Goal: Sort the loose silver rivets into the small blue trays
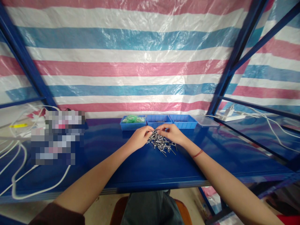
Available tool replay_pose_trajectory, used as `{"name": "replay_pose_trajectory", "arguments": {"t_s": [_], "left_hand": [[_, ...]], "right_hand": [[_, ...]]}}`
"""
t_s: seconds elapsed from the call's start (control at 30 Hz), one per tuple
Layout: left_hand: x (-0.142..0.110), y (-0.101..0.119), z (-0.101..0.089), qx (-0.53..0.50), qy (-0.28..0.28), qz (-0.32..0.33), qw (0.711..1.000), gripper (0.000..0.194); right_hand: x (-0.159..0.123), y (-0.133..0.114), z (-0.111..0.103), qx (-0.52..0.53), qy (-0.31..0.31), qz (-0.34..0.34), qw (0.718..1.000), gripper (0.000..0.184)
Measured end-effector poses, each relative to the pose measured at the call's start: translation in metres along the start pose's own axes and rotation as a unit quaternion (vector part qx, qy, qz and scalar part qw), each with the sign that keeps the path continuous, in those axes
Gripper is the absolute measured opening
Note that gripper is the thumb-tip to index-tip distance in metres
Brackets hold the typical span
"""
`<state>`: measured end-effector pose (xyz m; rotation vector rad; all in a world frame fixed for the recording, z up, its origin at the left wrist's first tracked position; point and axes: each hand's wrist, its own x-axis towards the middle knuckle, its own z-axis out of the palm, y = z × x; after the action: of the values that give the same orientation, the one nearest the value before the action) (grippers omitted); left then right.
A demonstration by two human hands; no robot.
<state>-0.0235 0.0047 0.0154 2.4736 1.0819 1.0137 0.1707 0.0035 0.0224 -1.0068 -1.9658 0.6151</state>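
A loose pile of silvery metal pieces [161, 143], thin-stemmed like blind rivets, lies on the blue table. Over its far edge, my left hand [140, 137] pinches with thumb and forefinger from the left. My right hand [172, 133], with a thin red band at its wrist, pinches from the right. Between the fingertips of both hands shows a small slim rivet [155, 129]; its details are too small to make out. Behind the hands stand a blue bin with green plastic bags [133, 119], a middle bin [153, 119] with some metal pieces, and a right bin [184, 118].
A clear plastic lid [207, 121] lies right of the bins. White cables [17, 175] and blurred-out items [57, 140] occupy the table's left side. A power strip [231, 115] sits at the right. Blue frame posts [231, 67] and striped sheeting [140, 67] enclose the table.
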Motion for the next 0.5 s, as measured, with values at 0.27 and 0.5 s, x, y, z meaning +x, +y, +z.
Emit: {"name": "replay_pose_trajectory", "arguments": {"t_s": [0.27, 0.5], "left_hand": [[-0.0014, 0.0031, 0.0033, -0.045, -0.019, -0.012, 0.999, 0.017], [-0.0022, 0.0049, 0.0030, -0.043, -0.033, -0.006, 0.998, 0.018]], "right_hand": [[-0.0004, -0.0038, 0.0051, 0.098, 0.014, 0.026, 0.995, 0.027], [-0.0015, -0.0059, 0.0072, 0.115, 0.022, 0.017, 0.993, 0.025]]}}
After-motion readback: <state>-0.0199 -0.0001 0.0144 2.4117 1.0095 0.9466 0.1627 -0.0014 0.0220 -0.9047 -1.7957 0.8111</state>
